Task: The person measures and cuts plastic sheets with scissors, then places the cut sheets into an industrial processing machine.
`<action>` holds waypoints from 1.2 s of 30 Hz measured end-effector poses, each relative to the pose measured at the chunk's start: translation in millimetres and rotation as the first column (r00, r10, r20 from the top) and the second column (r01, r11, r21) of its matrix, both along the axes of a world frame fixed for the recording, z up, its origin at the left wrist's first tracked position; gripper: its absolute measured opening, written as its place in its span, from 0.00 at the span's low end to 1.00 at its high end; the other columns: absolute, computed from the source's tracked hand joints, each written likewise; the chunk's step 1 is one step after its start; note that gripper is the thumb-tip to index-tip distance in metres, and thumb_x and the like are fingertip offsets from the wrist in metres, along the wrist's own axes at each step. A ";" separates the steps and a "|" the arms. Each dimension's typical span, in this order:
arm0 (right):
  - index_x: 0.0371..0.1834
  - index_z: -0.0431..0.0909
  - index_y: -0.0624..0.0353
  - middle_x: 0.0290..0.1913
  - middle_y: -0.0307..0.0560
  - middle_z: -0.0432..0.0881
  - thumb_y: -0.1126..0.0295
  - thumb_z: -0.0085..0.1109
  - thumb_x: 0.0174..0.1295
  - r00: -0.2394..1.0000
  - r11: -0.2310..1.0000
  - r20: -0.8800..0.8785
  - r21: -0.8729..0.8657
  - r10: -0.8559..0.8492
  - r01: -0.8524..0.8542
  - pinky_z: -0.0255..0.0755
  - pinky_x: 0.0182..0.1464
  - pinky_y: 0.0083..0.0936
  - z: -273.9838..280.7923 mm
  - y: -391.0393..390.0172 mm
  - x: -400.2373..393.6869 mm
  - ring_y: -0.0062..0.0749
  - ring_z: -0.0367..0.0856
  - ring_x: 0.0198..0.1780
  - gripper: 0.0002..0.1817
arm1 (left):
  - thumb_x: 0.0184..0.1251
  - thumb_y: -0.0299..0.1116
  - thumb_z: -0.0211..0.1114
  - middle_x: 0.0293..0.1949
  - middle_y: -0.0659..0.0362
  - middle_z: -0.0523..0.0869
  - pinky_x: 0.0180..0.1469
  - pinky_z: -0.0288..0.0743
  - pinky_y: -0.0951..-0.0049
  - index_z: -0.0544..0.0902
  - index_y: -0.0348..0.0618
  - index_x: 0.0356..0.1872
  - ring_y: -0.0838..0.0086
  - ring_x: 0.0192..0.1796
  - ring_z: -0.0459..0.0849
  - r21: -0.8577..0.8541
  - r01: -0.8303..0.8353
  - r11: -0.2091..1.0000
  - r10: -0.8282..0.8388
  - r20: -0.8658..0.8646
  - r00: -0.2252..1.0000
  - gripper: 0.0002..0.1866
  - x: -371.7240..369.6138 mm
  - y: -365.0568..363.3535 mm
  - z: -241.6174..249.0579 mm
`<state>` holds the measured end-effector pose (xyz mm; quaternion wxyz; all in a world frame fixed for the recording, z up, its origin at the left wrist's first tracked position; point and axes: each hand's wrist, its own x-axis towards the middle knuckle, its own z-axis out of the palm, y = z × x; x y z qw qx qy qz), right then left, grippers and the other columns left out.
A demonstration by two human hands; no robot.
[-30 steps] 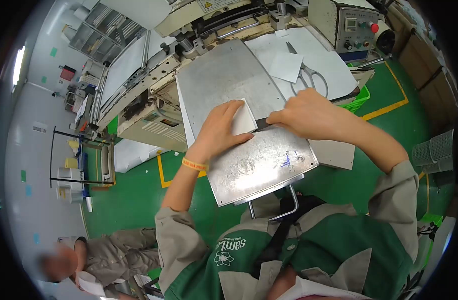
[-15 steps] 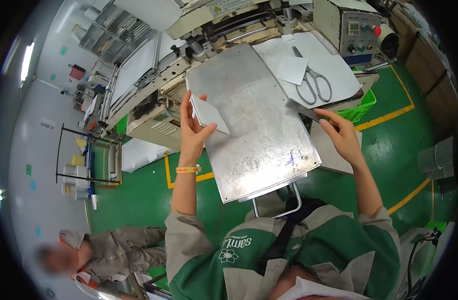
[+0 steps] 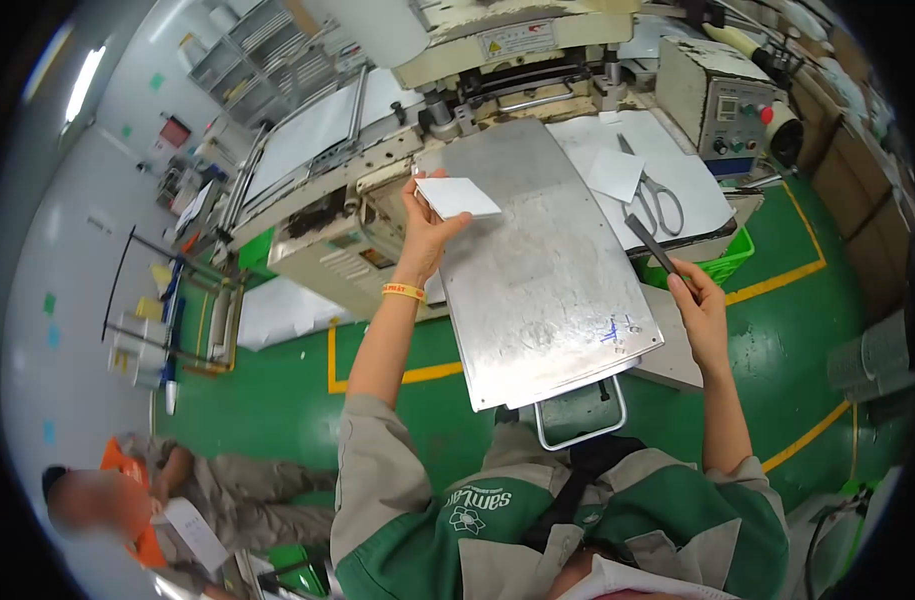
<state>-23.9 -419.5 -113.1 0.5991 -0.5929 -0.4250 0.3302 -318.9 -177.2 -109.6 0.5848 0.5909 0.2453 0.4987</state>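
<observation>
gripping a flat white card stack (image 3: 457, 197), the left hand (image 3: 424, 232) holds it up over the far end of a scratched shiny metal plate (image 3: 547, 280). the right hand (image 3: 699, 305) pinches one thin dark strip (image 3: 651, 243), off the plate's right edge. one pair of scissors (image 3: 657, 203) and one white sheet (image 3: 615, 172) lie on the paper-covered table (image 3: 689, 218) behind. another person (image 3: 137, 495) sits low on the left.

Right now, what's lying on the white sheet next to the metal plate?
On the white sheet lie scissors and a smaller white paper piece, which overlaps the scissors' blade. Whatever is beneath the sheet is covered.
</observation>
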 end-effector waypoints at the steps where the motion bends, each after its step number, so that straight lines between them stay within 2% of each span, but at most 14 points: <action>1: 0.50 0.75 0.67 0.35 0.36 0.79 0.69 0.56 0.63 0.999 0.999 0.028 0.010 -0.041 0.040 0.62 0.39 0.11 -3.9 -0.2 -1.3 0.12 0.70 0.35 0.15 | 0.47 0.18 0.70 0.67 0.52 0.57 0.65 0.64 0.68 0.46 0.52 0.64 0.67 0.65 0.64 -0.008 0.061 0.998 -0.061 -0.022 0.998 0.48 -0.7 11.7 -4.2; 4: 0.48 0.76 0.66 0.33 0.35 0.79 0.68 0.56 0.63 0.977 0.979 0.048 -0.003 -0.206 0.206 0.61 0.36 0.12 -4.6 0.3 -26.3 0.12 0.69 0.33 0.14 | 0.49 0.15 0.65 0.68 0.53 0.58 0.65 0.62 0.69 0.44 0.51 0.65 0.67 0.66 0.64 0.019 0.154 0.988 -0.152 -0.078 0.985 0.47 1.6 33.7 -11.6; 6: 0.46 0.76 0.65 0.31 0.33 0.78 0.68 0.56 0.63 0.954 0.955 0.063 -0.028 -0.294 0.296 0.60 0.35 0.12 6.5 3.0 -42.2 0.12 0.69 0.32 0.13 | 0.49 0.18 0.68 0.67 0.53 0.60 0.62 0.65 0.68 0.41 0.53 0.66 0.66 0.64 0.66 0.054 0.243 0.969 -0.236 -0.110 0.966 0.50 0.0 43.2 -9.7; 8: 0.46 0.76 0.64 0.28 0.33 0.77 0.67 0.56 0.62 0.935 0.940 0.149 -0.064 -0.322 0.334 0.59 0.34 0.11 10.0 1.8 -57.9 0.12 0.69 0.30 0.13 | 0.46 0.23 0.72 0.65 0.52 0.63 0.62 0.64 0.67 0.47 0.49 0.65 0.65 0.63 0.67 0.054 0.288 0.956 -0.270 -0.217 0.938 0.48 -7.4 49.1 -2.8; 14: 0.46 0.76 0.63 0.26 0.33 0.75 0.67 0.57 0.62 0.889 0.917 0.248 -0.006 -0.385 0.399 0.59 0.32 0.12 10.0 -14.6 -106.2 0.12 0.67 0.29 0.13 | 0.35 0.43 0.79 0.59 0.47 0.67 0.64 0.62 0.62 0.62 0.38 0.61 0.57 0.62 0.68 0.245 0.216 0.945 -0.055 -0.532 0.845 0.49 -27.6 71.4 -4.5; 17: 0.44 0.77 0.64 0.26 0.34 0.76 0.67 0.58 0.61 0.823 0.884 0.381 -0.029 -0.421 0.466 0.60 0.31 0.16 15.6 -24.0 -111.2 0.14 0.67 0.28 0.13 | 0.36 0.48 0.77 0.59 0.45 0.66 0.65 0.58 0.62 0.60 0.36 0.63 0.56 0.63 0.64 0.344 0.177 0.922 0.084 -0.625 0.776 0.51 -29.9 73.3 -14.3; 19: 0.44 0.77 0.65 0.30 0.36 0.77 0.66 0.58 0.60 0.780 0.853 0.460 -0.085 -0.425 0.515 0.63 0.34 0.18 9.8 -24.1 -93.8 0.17 0.69 0.30 0.14 | 0.37 0.50 0.77 0.59 0.45 0.65 0.66 0.55 0.59 0.60 0.35 0.62 0.54 0.63 0.62 0.389 0.176 0.904 0.143 -0.664 0.734 0.51 -32.6 71.9 -23.3; 22: 0.45 0.77 0.66 0.33 0.39 0.80 0.65 0.58 0.61 0.784 0.843 0.368 0.001 -0.500 0.538 0.65 0.37 0.18 3.1 -6.6 -60.7 0.18 0.72 0.33 0.16 | 0.37 0.52 0.76 0.61 0.45 0.63 0.68 0.50 0.58 0.60 0.35 0.62 0.55 0.64 0.60 0.420 0.130 0.898 0.216 -0.678 0.703 0.52 -31.6 68.5 -32.2; 23: 0.46 0.77 0.66 0.35 0.41 0.81 0.65 0.58 0.61 0.776 0.827 0.341 0.005 -0.530 0.562 0.66 0.40 0.18 1.7 1.0 -49.6 0.19 0.73 0.35 0.16 | 0.35 0.58 0.75 0.66 0.43 0.55 0.69 0.28 0.43 0.58 0.33 0.62 0.52 0.74 0.41 0.327 0.184 0.927 0.100 -0.687 0.719 0.56 -30.9 71.9 -33.6; 26: 0.48 0.77 0.66 0.37 0.45 0.82 0.63 0.58 0.59 0.758 0.818 0.352 0.040 -0.549 0.574 0.69 0.43 0.22 -18.3 30.3 3.0 0.25 0.78 0.38 0.18 | 0.34 0.59 0.75 0.68 0.43 0.53 0.69 0.28 0.46 0.58 0.36 0.63 0.53 0.74 0.42 0.365 0.176 0.914 0.148 -0.704 0.694 0.56 -28.4 68.7 -36.5; 30: 0.48 0.78 0.64 0.40 0.49 0.83 0.63 0.57 0.58 0.625 0.792 0.595 0.031 -0.504 0.609 0.70 0.46 0.26 -32.0 95.6 78.5 0.34 0.80 0.42 0.19 | 0.35 0.60 0.75 0.69 0.45 0.51 0.71 0.29 0.53 0.58 0.38 0.64 0.56 0.73 0.44 0.336 0.170 0.926 0.133 -0.714 0.687 0.56 -29.0 63.7 -29.5; 34: 0.50 0.77 0.66 0.42 0.53 0.83 0.61 0.57 0.57 0.708 0.832 0.550 -0.042 -0.443 0.553 0.70 0.47 0.27 -40.0 168.6 129.6 0.39 0.80 0.44 0.22 | 0.34 0.60 0.75 0.68 0.44 0.52 0.71 0.33 0.57 0.59 0.38 0.64 0.55 0.73 0.46 0.372 0.172 0.912 0.145 -0.685 0.714 0.56 -29.0 68.6 -37.8; 35: 0.49 0.76 0.65 0.45 0.60 0.81 0.61 0.56 0.55 0.679 0.837 0.601 -0.031 -0.421 0.547 0.70 0.51 0.34 -45.3 181.3 136.6 0.50 0.79 0.48 0.22 | 0.34 0.60 0.75 0.68 0.44 0.52 0.71 0.34 0.57 0.59 0.37 0.64 0.55 0.73 0.46 0.376 0.178 0.909 0.146 -0.688 0.711 0.57 -29.3 70.3 -38.8; 36: 0.51 0.76 0.62 0.46 0.60 0.80 0.61 0.57 0.53 0.531 0.834 0.813 -0.109 -0.238 0.541 0.70 0.52 0.37 -47.9 191.4 146.5 0.53 0.77 0.49 0.23 | 0.33 0.60 0.76 0.68 0.44 0.52 0.71 0.37 0.57 0.59 0.38 0.64 0.54 0.72 0.47 0.384 0.180 0.906 0.151 -0.690 0.708 0.57 -29.5 71.8 -39.9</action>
